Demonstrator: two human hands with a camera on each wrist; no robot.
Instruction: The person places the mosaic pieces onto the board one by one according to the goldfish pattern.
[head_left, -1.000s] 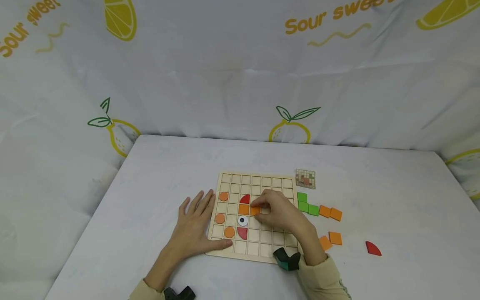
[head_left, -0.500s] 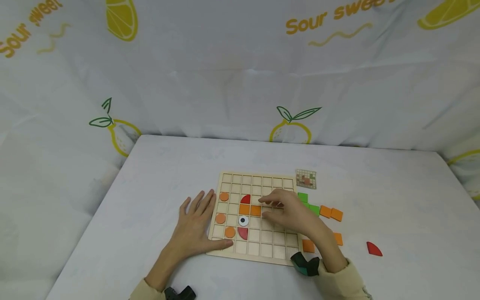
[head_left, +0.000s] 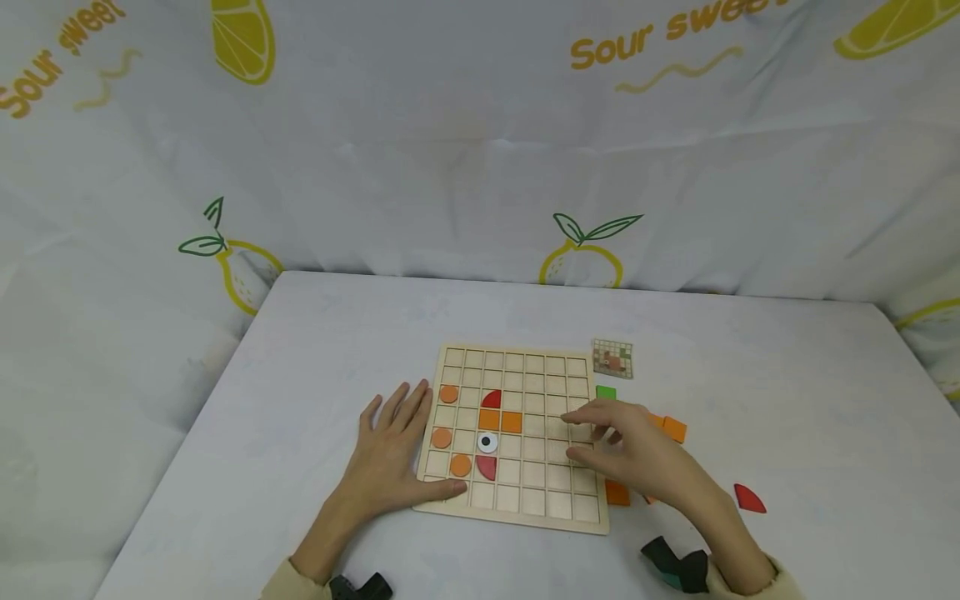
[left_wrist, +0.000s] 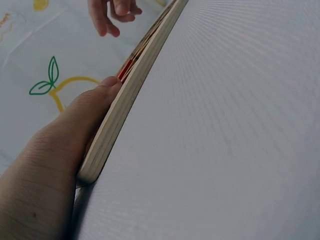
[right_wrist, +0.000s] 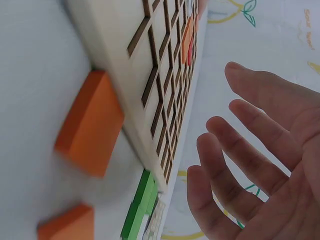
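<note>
A wooden grid board (head_left: pixel 534 475) lies on the table. My left hand (head_left: pixel 386 458) rests at its left edge with fingers straight and spread, thumb over the front left corner. Over the board's right side hovers my right hand (head_left: pixel 630 437), fingers loosely bent and nothing held, as the right wrist view confirms. In the grid are two orange square tiles (head_left: pixel 512 422) side by side, an eye disc (head_left: pixel 487 442), a red quarter-circle (head_left: pixel 492 399) above and another quarter-circle (head_left: pixel 486 468) below, plus several orange discs (head_left: pixel 448 393) toward the left.
A small pattern card (head_left: pixel 612 358) lies beyond the board's back right corner. Beside the right edge are green tiles (right_wrist: pixel 140 205) and loose orange squares (right_wrist: pixel 92 125), partly hidden by my right hand in the head view. Farther right lies a red quarter-circle tile (head_left: pixel 750 498).
My right hand has let go of the orange square tile, which now lies in the grid beside the other one. It has moved right, toward the board's right edge. The left hand stays put.
</note>
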